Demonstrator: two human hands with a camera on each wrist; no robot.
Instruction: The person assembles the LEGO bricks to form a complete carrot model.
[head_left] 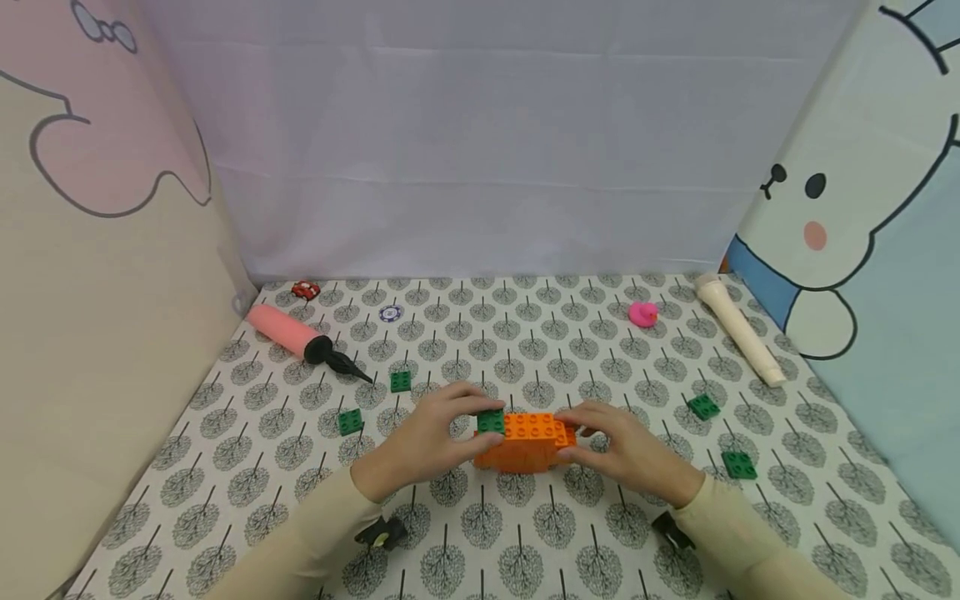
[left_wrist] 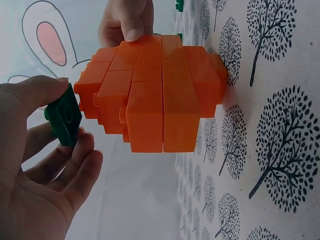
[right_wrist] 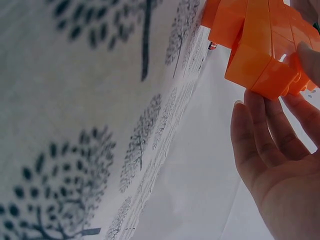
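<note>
An orange structure of stacked toy building bricks (head_left: 525,446) stands on the cloth between both hands, narrow at its base and stepped outward, then inward toward its studded top. My left hand (head_left: 438,429) pinches a green brick (left_wrist: 65,115) between thumb and fingers. In the left wrist view that brick is slightly tilted, close over the top layer at the left end. At the opposite end, my right hand (head_left: 622,442) holds the structure, thumb on the near side and fingers behind, as the right wrist view (right_wrist: 280,150) also shows.
Two green bricks (head_left: 401,382) lie left of the hands, and two more (head_left: 703,407) lie right. Farther back are a pink balloon pump (head_left: 288,333), a red toy car (head_left: 305,289), a poker chip (head_left: 390,313), a pink rubber duck (head_left: 642,314) and a cream-coloured tube (head_left: 741,332).
</note>
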